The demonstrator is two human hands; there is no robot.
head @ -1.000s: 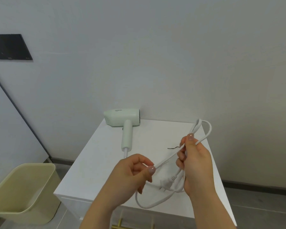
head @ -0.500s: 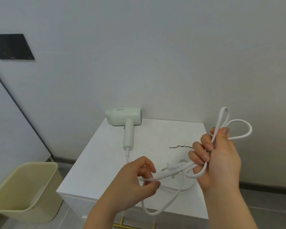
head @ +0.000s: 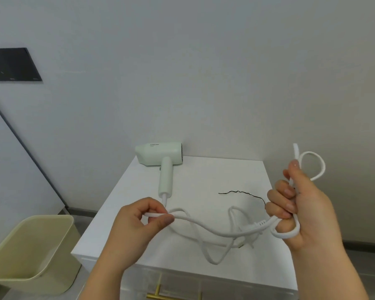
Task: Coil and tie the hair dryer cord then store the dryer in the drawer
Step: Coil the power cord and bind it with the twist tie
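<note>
White cord (head: 204,226) stretches between both closed grips: left hand (head: 136,221), right hand (head: 301,208).

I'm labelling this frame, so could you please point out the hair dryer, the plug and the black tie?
hair dryer (head: 159,153): head view, side of the body.
plug (head: 260,225): head view, ribbed body.
black tie (head: 240,192): head view, wavy middle stretch.
</note>
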